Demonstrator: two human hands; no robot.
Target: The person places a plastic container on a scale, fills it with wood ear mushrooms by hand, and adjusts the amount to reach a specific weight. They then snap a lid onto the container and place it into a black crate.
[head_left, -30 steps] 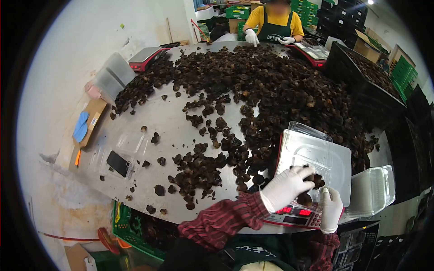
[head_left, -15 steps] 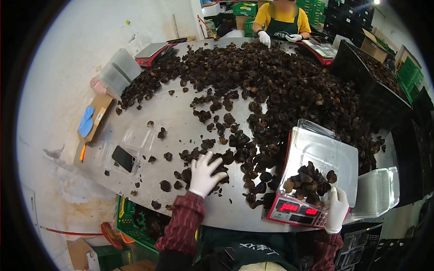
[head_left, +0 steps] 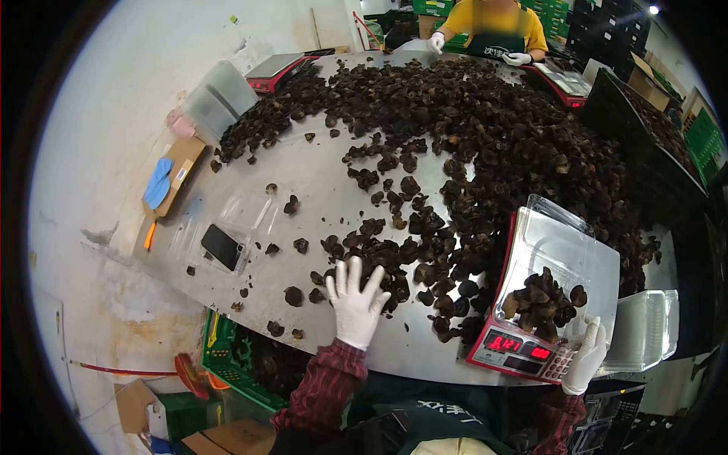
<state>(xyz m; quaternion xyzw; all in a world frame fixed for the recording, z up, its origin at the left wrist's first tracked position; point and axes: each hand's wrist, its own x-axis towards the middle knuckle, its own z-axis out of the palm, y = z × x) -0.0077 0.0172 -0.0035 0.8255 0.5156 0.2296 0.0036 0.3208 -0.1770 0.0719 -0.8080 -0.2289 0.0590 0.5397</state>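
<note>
At the far left of the metal table (head_left: 296, 171), a blue cloth (head_left: 158, 183) lies on a cardboard box (head_left: 189, 154). Nearer the front, a phone (head_left: 221, 247) lies by a clear plastic sheet (head_left: 262, 214); whether it rests on the sheet cannot be told.

The gloved left hand (head_left: 356, 318) is palm down, fingers spread and pointing away from the wearer. No grasp is visible; its underside is hidden. The loose mushrooms (head_left: 377, 253) lie directly ahead of its fingertips and to their right, some partly covered by the fingers. They are rounded and curled, with no clear long axis; the group spreads away and rightward. The left hand is plainly the nearer of the 2. Beyond is the large heap (head_left: 485, 129), with 1 co-worker's gloved hand (head_left: 436, 42) at its far edge.

To the right stands a red scale (head_left: 513, 365), bearing a small pile (head_left: 547, 297) of mushrooms toward its front. The gloved right hand (head_left: 587, 358) is at the scale's front right corner, with the pile just beyond it and to its left. Its fingers are partly hidden; whether they grasp anything cannot be told. Clear boxes (head_left: 644, 330) stand just beside it, at far right.
</note>
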